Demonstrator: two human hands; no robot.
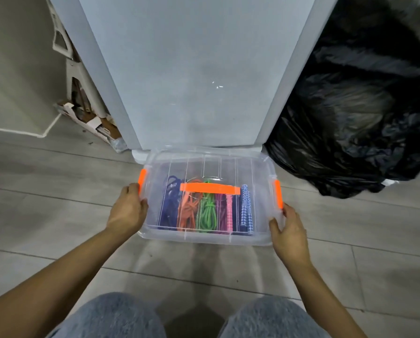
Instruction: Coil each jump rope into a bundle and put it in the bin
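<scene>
Clear bin [204, 236] gripped endwise by left hand [128, 208] and right hand [289, 230], ropes [206, 211] hazy through lid [257, 172]

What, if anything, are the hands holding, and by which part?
The clear bin, by its two short ends: the left hand grips the left rim, the right hand the right rim.
</scene>
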